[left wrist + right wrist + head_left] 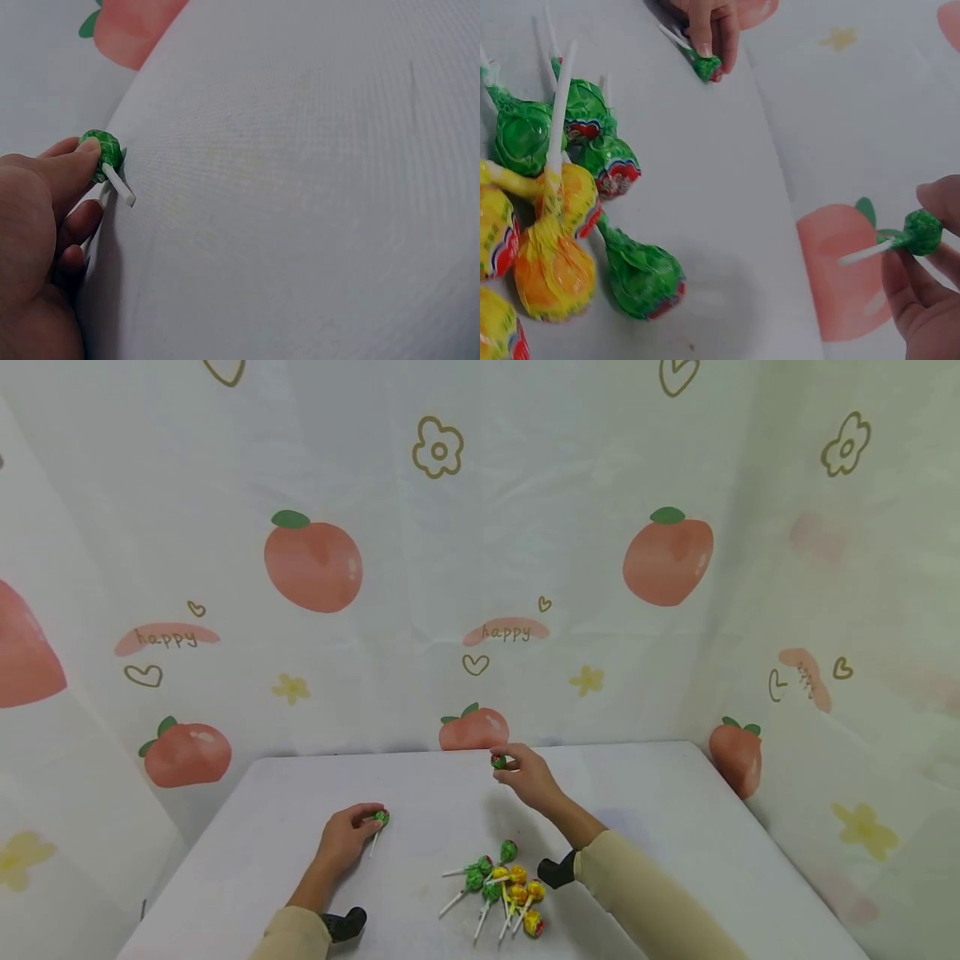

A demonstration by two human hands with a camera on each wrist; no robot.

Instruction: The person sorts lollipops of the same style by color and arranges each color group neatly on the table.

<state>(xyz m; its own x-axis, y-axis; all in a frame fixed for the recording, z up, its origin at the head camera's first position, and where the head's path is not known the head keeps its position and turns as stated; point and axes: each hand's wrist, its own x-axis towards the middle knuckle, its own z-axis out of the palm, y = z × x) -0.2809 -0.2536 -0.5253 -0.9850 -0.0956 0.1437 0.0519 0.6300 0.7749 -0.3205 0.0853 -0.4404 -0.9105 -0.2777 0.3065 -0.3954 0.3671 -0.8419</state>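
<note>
In the left wrist view, my left hand (37, 217) pinches the head of a green-wrapped lollipop (105, 150) between thumb and finger. Its white stick points down along the table in the head view. Farther off to the right, my right hand (528, 777) holds a second green lollipop (922, 232) above the table by its head. The stick of that one sticks out to the left in the right wrist view. Nearer me lies a loose pile of lollipops, green ones (474, 880) on the left and yellow ones (517, 894) on the right.
The white table (300, 785) ends at a back wall (405, 693) hung with fruit-print cloth. Another cloth-covered wall (847, 735) stands on the right. One green lollipop (508, 852) lies at the far side of the pile, below the right forearm.
</note>
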